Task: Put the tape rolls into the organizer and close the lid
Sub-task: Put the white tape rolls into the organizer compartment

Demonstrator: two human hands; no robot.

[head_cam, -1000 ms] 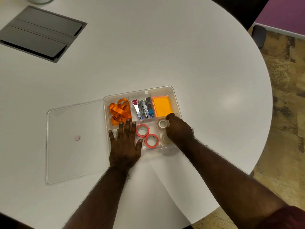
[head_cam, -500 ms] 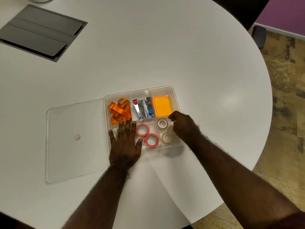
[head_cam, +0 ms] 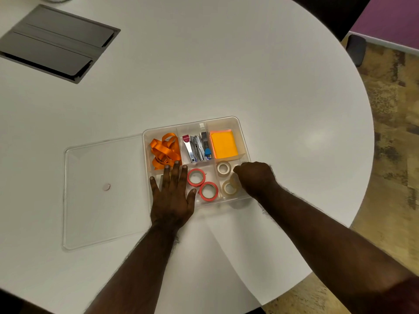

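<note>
Right hand [head_cam: 255, 177] looks pinched on a tilted clear roll [head_cam: 234, 180] in the organizer [head_cam: 240, 125], hard to tell. Left hand [head_cam: 172, 198] lies flat, holding nothing. A tilted roll could block the lid [head_cam: 102, 191].

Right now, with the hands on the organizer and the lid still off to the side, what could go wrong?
1. A pale tape roll by the right hand looks tilted against another; if left propped up, it might keep the lid from seating.
2. The left hand lies flat over the organizer's near-left compartment, so closing on that side could catch its fingers unless it withdraws first.
3. The clear lid is hard to see on the white table and could be fumbled.
</note>
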